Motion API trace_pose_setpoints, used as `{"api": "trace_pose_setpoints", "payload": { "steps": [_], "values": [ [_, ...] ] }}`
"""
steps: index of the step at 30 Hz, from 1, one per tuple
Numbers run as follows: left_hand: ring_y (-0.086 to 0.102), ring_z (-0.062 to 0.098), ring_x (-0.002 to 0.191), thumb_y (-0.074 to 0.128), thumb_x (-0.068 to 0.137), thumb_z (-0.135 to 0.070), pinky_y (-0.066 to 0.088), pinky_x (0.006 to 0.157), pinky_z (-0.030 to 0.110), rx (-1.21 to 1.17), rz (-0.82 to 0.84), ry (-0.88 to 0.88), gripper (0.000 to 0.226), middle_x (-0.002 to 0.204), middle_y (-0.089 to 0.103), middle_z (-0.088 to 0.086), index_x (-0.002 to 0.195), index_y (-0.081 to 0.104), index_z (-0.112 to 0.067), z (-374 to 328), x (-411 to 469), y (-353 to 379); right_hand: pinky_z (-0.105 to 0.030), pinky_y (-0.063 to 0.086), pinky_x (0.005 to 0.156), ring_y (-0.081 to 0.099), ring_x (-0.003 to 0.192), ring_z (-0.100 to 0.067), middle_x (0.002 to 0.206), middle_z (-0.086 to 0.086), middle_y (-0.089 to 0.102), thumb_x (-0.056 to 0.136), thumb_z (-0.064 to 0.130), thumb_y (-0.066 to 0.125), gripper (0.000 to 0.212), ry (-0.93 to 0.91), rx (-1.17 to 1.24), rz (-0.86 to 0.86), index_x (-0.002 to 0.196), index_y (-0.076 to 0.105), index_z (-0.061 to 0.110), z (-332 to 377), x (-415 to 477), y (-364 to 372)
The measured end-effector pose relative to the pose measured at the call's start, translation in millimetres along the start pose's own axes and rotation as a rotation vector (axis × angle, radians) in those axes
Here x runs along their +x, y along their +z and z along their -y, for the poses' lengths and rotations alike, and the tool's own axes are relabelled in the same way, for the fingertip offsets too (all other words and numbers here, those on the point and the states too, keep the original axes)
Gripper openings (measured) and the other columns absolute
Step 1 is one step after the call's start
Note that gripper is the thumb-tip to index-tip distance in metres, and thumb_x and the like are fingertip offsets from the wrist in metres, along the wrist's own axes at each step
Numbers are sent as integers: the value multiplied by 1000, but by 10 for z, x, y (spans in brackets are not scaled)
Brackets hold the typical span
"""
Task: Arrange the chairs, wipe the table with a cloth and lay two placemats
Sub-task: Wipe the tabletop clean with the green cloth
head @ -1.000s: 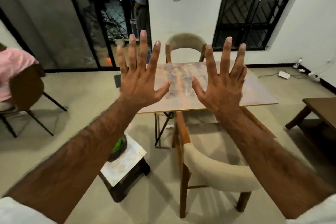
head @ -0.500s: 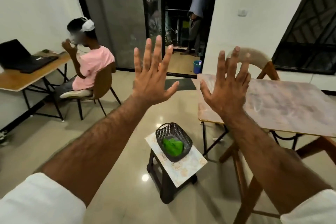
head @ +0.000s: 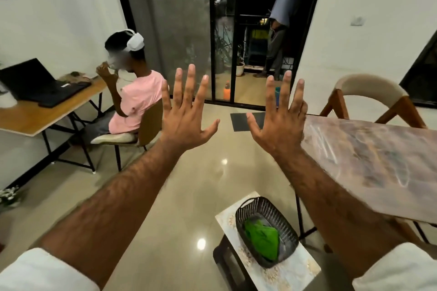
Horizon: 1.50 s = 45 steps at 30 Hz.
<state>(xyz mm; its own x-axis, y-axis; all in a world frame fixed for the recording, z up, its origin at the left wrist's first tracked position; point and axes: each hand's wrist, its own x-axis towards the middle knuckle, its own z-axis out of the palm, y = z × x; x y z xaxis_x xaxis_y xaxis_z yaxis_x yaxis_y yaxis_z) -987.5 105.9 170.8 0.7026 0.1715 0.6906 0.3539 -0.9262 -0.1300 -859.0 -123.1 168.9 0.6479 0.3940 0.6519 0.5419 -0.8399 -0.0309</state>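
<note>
Head view now faces the glass door and the left part of the room, where a second earlier it looked straight down the table (head: 369, 163) at both chairs. That turn pushes the table to the right edge, with only one chair (head: 369, 94) showing at its far side and the nearer chair out of frame. A seated person in a pink shirt (head: 134, 104) at a desk (head: 35, 113) has come into view on the left. Lower right, a small stool (head: 283, 274) stands just beside the table's near corner, carrying a dark woven basket (head: 246, 220) with a green cloth (head: 262, 238) lying inside. The left hand (head: 186, 120) and right hand (head: 281, 125) stay raised in the air, fingers spread wide, apart from each other and gripping nothing. No placemats are clearly visible; a dark flat rectangle on the floor behind the right hand cannot be identified. I judge that no step has begun: the chairs sit unarranged, the tabletop unwiped, and the turn mainly brings the cloth within sight for the wiping step.
</note>
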Motion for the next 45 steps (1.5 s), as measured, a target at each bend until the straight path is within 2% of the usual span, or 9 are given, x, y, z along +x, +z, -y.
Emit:
{"api": "trace_pose_setpoints", "payload": {
  "steps": [5,14,19,23,30,37,42,45],
  "values": [
    [-3,46,171,48,95,-81,7,132,74,-12,-4,-9,115,184,-3,22,178,4,-16,546,640,698,-63,28,127,0,169,-48,184,-19,-6,98,78,43,107,-2,-5,5,177,-4,24,366,776,631],
    [1,48,170,48,95,-81,7,132,74,-112,-41,112,116,184,1,23,178,6,-12,1216,1914,2183,-61,26,129,-1,169,-48,184,-19,-6,100,79,40,105,81,-106,-10,177,-3,23,732,1961,1851],
    [-2,48,170,46,95,-82,4,132,74,-201,-24,228,117,184,-3,24,178,1,-12,1393,2765,2996,-59,22,131,1,169,-48,184,-20,-3,99,80,44,107,196,-195,-25,177,-2,22,809,2638,2418],
    [-3,47,170,45,96,-85,7,131,74,-284,-9,336,118,184,-5,22,178,-1,-13,1302,3454,3538,-60,17,132,0,169,-48,184,-19,-3,99,81,39,105,300,-259,-33,177,-3,23,696,3134,2709],
    [1,49,170,46,97,-81,6,132,74,-459,-64,493,116,184,1,24,177,5,-8,513,4430,4425,-63,27,128,0,169,-47,184,-18,-4,100,76,41,102,469,-399,-53,177,-1,24,57,3598,3115],
    [-1,48,170,41,97,-83,5,132,74,-643,-76,678,117,184,-1,24,177,3,-7,-1027,5192,4982,-65,31,126,1,169,-47,184,-19,-1,100,76,42,101,657,-582,-57,177,0,24,-1172,3724,3287],
    [-2,49,170,47,96,-81,5,132,74,-779,-107,799,118,184,-2,25,177,3,-7,-2198,5526,5077,-65,33,124,1,169,-48,184,-19,-1,99,75,44,103,794,-730,-40,177,3,24,-1970,3683,3098],
    [-2,49,170,43,97,-82,5,132,74,-863,-99,871,118,183,-2,25,176,2,-5,-2850,5619,5097,-65,34,123,1,169,-49,184,-19,-2,98,75,45,104,909,-811,-38,177,2,24,-2359,3574,2979]
  ]
}}
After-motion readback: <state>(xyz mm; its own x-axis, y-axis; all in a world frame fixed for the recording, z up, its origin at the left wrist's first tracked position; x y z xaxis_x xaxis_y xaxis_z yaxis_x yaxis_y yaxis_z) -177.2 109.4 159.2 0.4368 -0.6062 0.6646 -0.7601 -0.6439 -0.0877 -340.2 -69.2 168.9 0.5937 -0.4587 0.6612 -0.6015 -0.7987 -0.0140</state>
